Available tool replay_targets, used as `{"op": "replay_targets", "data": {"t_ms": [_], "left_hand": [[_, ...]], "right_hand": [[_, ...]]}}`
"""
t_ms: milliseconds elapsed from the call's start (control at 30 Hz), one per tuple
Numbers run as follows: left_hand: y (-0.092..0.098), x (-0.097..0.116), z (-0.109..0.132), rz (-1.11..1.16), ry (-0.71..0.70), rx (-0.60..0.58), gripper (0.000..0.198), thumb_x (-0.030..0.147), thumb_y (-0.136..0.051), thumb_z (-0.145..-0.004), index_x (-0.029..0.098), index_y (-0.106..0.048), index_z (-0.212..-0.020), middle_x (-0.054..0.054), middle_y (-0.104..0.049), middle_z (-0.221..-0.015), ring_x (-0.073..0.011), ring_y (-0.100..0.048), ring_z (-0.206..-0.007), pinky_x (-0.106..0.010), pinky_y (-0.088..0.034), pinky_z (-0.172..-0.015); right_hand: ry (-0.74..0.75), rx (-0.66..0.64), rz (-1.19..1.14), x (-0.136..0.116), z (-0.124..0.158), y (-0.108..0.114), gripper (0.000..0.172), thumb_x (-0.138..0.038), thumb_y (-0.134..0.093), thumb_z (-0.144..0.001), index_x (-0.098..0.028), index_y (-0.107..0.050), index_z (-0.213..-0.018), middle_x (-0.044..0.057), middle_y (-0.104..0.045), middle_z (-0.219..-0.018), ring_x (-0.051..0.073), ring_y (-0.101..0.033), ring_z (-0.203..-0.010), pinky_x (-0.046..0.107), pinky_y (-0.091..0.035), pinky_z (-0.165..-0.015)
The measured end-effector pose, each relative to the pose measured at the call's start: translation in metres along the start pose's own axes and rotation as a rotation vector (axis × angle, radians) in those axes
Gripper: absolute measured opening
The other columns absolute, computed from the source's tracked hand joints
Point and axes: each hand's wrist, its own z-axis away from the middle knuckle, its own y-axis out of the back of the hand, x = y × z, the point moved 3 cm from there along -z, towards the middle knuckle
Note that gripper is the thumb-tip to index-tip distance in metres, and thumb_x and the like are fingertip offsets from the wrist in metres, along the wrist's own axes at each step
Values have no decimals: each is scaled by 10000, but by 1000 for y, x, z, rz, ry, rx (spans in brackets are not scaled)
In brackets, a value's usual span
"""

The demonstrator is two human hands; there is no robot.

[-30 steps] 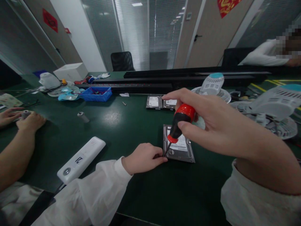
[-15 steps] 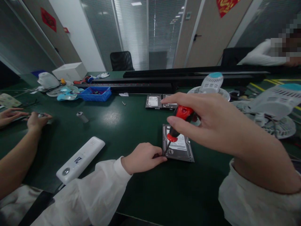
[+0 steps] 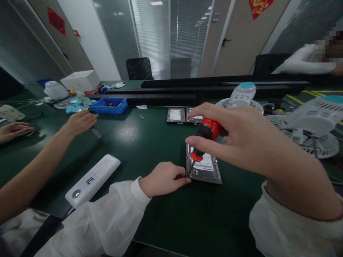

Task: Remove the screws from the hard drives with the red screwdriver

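Green tabletop (image 3: 150,142): right hand (image 3: 241,137) loosely grips screwdriver (image 3: 204,133); left hand (image 3: 164,179) pinches hard drive (image 3: 207,174) corner.

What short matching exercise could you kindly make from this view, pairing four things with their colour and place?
1. Screwdriver
2. Tray
3. Device with a display
4. Chair

A. White, lying to the left of the left hand
B. Black, beyond the table
C. Red and black, held in the right hand
D. Blue, with small items inside

Pairs: 1-C, 2-D, 3-A, 4-B
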Motion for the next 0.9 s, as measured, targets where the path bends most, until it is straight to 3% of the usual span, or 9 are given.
{"op": "replay_targets", "data": {"t_ms": [133,267,367,433,567,667,767,833,900], "left_hand": [[0,0,0,-11,-9,13,300,407,-610,-1003,189,-700,-817,15,-674,-704,-142,-606,-613,-269,-346,-580],[-1,-1,-1,-19,-10,18,309,416,-609,-1003,190,-705,-814,13,-678,-704,-147,-620,-622,-273,-352,-582],[-1,-2,-1,-31,-9,21,321,429,-601,-1005,192,-708,-817,10,-683,-708,-155,-642,-637,-280,-374,-594],[-2,-2,0,-27,-8,22,322,434,-600,-1004,195,-707,-817,9,-683,-706,-158,-651,-642,-280,-385,-598],[-1,-2,0,-14,-12,37,321,432,-610,-997,196,-699,-799,7,-682,-703,-160,-652,-645,-271,-392,-602],[-1,-2,0,-7,-23,32,325,427,-612,-998,189,-688,-790,10,-670,-689,-151,-635,-621,-266,-381,-590],[-1,-2,0,-4,-22,32,327,432,-614,-997,189,-685,-790,12,-666,-688,-148,-626,-613,-264,-372,-584],[-1,-3,0,-8,-18,28,326,436,-610,-999,193,-686,-797,10,-672,-698,-148,-627,-617,-265,-372,-586],[-1,-2,1,-12,-15,21,328,437,-605,-1001,195,-681,-792,9,-675,-699,-149,-626,-615,-267,-369,-583]], "right_hand": [[-33,-1,24,3,0,2,461,-555,-576,-907,-219,-667,-1210,5,-601,-640,175,-539,-572,294,-302,-563],[15,-20,-54,0,2,3,469,-386,-584,-874,-172,-616,-1291,65,-716,-872,204,-623,-702,309,-384,-615],[57,-2,-74,-2,3,3,466,-385,-588,-880,-173,-622,-1294,97,-744,-1039,229,-669,-820,322,-438,-685],[54,32,-30,-1,2,3,450,-478,-582,-915,-187,-657,-1249,90,-751,-990,228,-670,-793,316,-424,-660],[-7,45,73,0,0,3,473,-571,-581,-921,-198,-693,-1189,20,-652,-644,164,-544,-534,284,-312,-543],[21,35,45,-2,1,5,373,-432,-578,-914,-184,-691,-1167,38,-683,-716,169,-574,-578,292,-353,-570],[63,16,0,-5,2,6,413,-345,-556,-881,-164,-665,-1236,85,-731,-896,206,-641,-699,315,-417,-625],[52,3,9,-5,2,5,446,-389,-541,-904,-172,-654,-1276,104,-742,-966,230,-664,-749,328,-432,-639],[-11,14,92,-4,2,3,484,-518,-520,-932,-186,-674,-1249,101,-741,-881,244,-650,-698,326,-388,-593]]}}
